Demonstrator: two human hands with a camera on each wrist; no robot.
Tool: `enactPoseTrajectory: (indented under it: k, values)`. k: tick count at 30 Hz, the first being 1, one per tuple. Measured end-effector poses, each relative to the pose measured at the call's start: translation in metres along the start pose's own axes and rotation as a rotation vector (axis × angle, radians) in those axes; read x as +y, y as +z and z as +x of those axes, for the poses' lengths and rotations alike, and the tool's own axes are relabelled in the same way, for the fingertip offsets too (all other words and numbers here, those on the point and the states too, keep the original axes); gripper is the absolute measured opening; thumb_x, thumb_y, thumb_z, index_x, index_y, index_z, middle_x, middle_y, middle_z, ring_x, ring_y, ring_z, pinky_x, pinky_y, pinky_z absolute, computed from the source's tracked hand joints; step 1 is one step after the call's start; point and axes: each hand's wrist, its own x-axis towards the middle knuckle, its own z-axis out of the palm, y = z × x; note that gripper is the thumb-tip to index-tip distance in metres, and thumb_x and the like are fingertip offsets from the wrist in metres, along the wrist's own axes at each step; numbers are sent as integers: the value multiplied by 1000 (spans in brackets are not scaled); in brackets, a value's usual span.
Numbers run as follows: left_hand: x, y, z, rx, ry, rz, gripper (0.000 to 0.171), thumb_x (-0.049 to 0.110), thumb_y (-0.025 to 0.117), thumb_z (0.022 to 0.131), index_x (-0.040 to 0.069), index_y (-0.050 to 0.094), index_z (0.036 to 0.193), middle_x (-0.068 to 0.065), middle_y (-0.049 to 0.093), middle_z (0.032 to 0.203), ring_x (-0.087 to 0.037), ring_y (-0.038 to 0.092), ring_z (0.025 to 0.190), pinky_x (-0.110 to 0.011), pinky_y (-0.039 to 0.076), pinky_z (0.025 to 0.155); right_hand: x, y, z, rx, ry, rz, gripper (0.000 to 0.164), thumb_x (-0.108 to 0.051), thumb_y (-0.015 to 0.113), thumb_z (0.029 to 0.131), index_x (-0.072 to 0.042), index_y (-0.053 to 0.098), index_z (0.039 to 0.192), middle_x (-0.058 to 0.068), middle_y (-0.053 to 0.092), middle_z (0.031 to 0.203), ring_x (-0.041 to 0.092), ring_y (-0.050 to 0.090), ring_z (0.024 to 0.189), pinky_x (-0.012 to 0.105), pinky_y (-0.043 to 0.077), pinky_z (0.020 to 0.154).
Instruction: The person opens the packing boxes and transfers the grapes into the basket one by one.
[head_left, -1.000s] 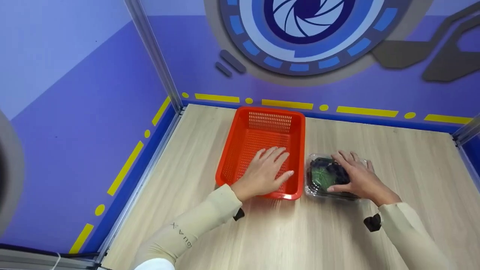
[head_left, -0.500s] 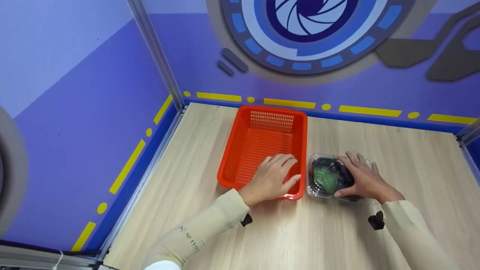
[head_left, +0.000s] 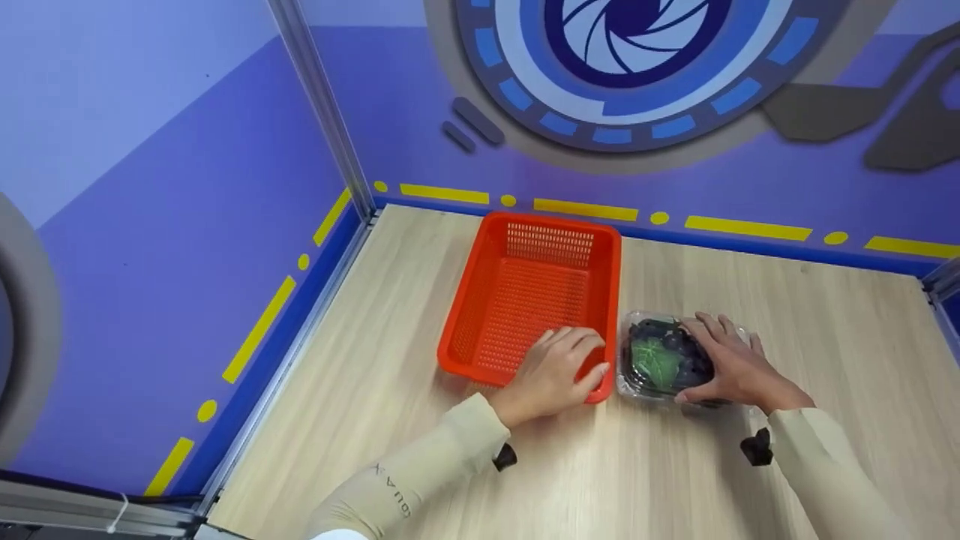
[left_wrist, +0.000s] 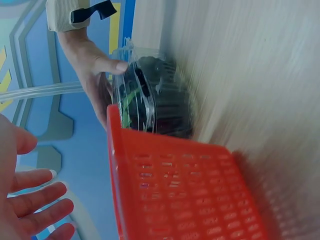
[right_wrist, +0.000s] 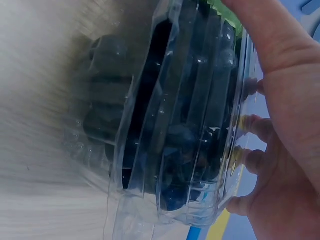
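Note:
A clear plastic clamshell box [head_left: 656,361] of dark, grape-like fruit stands on the table, a green leaf showing under its lid. My right hand [head_left: 741,369] lies over its right part, with spread fingers touching the lid and thumb near the front edge. In the right wrist view, the palm [right_wrist: 295,115] stays apart from the box [right_wrist: 175,115]. Left of the box stands an empty red basket [head_left: 525,300]. Loosely bent and holding nothing, my left hand [head_left: 553,376] hovers over the basket's near right corner. Its fingers [left_wrist: 42,197] look spread in the left wrist view.
Pale wood tabletop [head_left: 375,352] lies around the basket and box. A purple-blue panel [head_left: 397,105] closes off the back, and another [head_left: 187,187] the left side. A metal post [head_left: 322,105] stands in their corner.
My left hand has drawn back from over the basket's middle to its near right corner. My right hand has slid slightly rightward across the lid. The view has shifted a little.

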Motion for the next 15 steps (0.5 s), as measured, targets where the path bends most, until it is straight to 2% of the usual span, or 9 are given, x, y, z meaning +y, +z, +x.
enactPoseTrajectory:
  k: [6,15]
  values:
    - [10,7,-3,71,57,-43,25,35,53,97,18,62,112,7,64,116,-8,59,104,-21,50,88,-2,1,1,16,0,-8,125,-67,83,53,-14,25,150,25,23,154,55,14,140,82,8,100]
    - [24,17,-8,95,110,-151,18,26,56,96,15,62,108,5,64,109,-6,59,97,-12,49,87,-3,2,0,40,5,-37,118,-63,84,57,-15,29,150,24,28,151,52,20,138,82,11,100]
